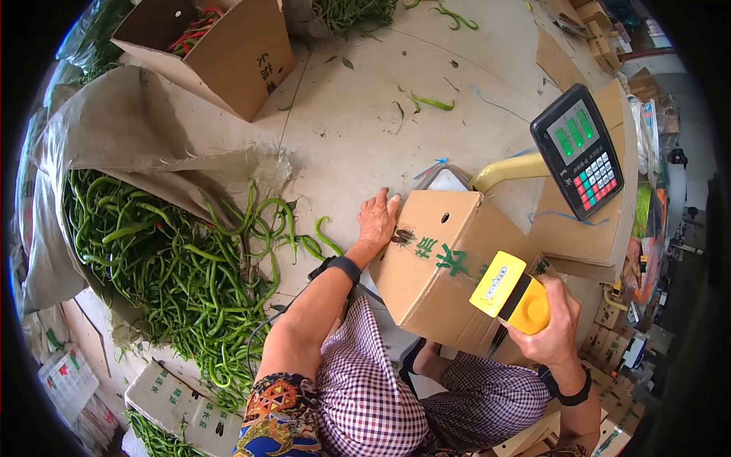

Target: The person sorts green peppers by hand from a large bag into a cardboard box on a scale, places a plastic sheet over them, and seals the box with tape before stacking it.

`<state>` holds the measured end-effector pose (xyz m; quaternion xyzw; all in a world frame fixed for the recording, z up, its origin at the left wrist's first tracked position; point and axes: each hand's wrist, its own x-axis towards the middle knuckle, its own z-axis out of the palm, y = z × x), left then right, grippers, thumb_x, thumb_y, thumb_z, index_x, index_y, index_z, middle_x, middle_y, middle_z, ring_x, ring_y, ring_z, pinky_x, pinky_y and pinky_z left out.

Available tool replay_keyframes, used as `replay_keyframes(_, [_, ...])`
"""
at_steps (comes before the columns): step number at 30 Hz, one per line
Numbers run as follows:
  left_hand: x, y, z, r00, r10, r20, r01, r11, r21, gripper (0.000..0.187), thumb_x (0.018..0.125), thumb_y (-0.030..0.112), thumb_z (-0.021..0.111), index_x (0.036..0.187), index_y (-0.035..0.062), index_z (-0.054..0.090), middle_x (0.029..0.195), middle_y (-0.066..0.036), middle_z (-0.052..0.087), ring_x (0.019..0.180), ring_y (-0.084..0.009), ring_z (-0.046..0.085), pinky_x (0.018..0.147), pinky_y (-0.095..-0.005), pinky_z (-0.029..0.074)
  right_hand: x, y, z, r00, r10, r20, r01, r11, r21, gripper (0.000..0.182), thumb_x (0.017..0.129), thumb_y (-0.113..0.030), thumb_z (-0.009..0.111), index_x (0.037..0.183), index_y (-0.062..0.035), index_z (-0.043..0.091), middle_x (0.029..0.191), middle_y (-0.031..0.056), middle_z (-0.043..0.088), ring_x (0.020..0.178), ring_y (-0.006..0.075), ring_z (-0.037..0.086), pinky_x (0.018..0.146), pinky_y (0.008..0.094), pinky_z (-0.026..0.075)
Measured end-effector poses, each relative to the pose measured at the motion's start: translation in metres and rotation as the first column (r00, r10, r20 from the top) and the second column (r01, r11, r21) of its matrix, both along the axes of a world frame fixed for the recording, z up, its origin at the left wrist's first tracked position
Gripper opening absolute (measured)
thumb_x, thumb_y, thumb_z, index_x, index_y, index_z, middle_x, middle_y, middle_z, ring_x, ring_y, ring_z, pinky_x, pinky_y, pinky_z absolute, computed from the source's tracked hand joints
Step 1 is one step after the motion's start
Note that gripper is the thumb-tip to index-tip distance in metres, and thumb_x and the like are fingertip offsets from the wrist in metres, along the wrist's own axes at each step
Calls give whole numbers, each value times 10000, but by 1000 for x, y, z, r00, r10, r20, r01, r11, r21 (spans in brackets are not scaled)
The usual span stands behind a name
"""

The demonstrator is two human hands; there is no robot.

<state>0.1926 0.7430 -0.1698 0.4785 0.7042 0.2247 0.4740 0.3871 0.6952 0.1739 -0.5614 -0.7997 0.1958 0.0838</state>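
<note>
A closed cardboard box (434, 266) with green print stands tilted between my knees, on or against a scale with a yellow post (509, 172). My left hand (378, 221) lies against the box's left side near a hole, fingers spread. In my right hand (554, 324) is a yellow tape dispenser (527, 305), held over the box's right part. The scale's display (579, 148) shows lit green digits. Left of me, many long green peppers (175, 266) spill from a grey cloth sack (114, 122).
An open cardboard box (244, 68) with red peppers (196, 32) stands at the upper left. Loose green peppers (432, 102) lie on the floor. A white printed box (179, 400) sits at lower left. Flattened cardboard (582, 244) lies behind the display.
</note>
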Motion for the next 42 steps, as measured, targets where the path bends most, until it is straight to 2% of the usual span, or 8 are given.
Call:
replay_keyframes(6, [-10, 20, 202, 690, -19, 723, -62, 994, 85, 653, 1020, 486, 384, 1400, -45, 401, 1316, -277, 529, 1281, -330, 483, 1089, -387, 355, 10, -2, -4, 998, 20, -53, -18, 999, 35, 576, 593, -127, 846, 1080, -2, 565, 873, 178, 636, 762, 378, 654, 668, 424, 535])
replay_keyframes(8, [14, 17, 214, 938, -203, 279, 33, 858, 512, 546, 1002, 365, 474, 1389, -15, 408, 1238, -280, 565, 1152, -419, 536, 991, -442, 425, 14, -3, -5, 998, 31, -62, -27, 998, 58, 589, 584, -129, 844, 1084, -4, 559, 886, 176, 633, 769, 378, 652, 665, 430, 533])
replay_keyframes(12, [20, 13, 230, 968, -239, -70, 244, 854, 459, 602, 960, 288, 547, 1443, 10, 320, 1201, -277, 569, 1113, -430, 547, 952, -484, 451, 17, -5, -4, 993, 76, -91, -67, 992, 106, 593, 578, -163, 849, 1071, -31, 546, 878, 165, 623, 771, 375, 646, 669, 453, 531])
replay_keyframes(24, [22, 17, 233, 847, -267, -459, 441, 836, 327, 559, 983, 309, 461, 1483, 110, 309, 942, -291, 650, 776, -489, 616, 716, -544, 482, 201, -112, 34, 973, -164, 164, 143, 981, 134, 571, 592, -145, 853, 1050, -46, 525, 888, 149, 627, 777, 352, 659, 661, 420, 552])
replay_keyframes(28, [12, 21, 225, 617, -349, -706, 737, 570, 362, 339, 980, 170, 470, 1308, 96, 509, 1344, -258, 490, 775, -436, 636, 702, -504, 517, 260, -151, 19, 938, -295, 183, 276, 953, 124, 587, 590, -141, 865, 1059, -45, 525, 924, 149, 633, 809, 357, 653, 689, 422, 546])
replay_keyframes(34, [13, 23, 223, 638, -257, -726, 749, 427, 507, 342, 975, 217, 517, 1304, 125, 522, 1178, -251, 577, 664, -370, 633, 576, -455, 517, 271, -158, -14, 944, -306, 126, 290, 948, 130, 561, 597, -161, 879, 1012, -60, 514, 857, 134, 615, 759, 335, 651, 649, 397, 544])
replay_keyframes(36, [28, 16, 244, 897, -242, -369, 381, 848, 368, 478, 1011, 347, 473, 1423, 112, 411, 843, -227, 625, 612, -351, 612, 558, -445, 469, 274, -158, -29, 946, -311, 93, 297, 945, 140, 553, 600, -155, 873, 1006, -62, 509, 853, 132, 613, 756, 332, 651, 646, 400, 542])
replay_keyframes(42, [25, 20, 243, 894, -261, -364, 395, 844, 364, 564, 1017, 406, 446, 1470, 87, 339, 694, -195, 575, 575, -291, 575, 576, -402, 447, 268, -168, -87, 915, -401, -52, 400, 916, -34, 619, 603, -206, 887, 1033, -28, 480, 881, 187, 615, 802, 395, 648, 686, 449, 542])
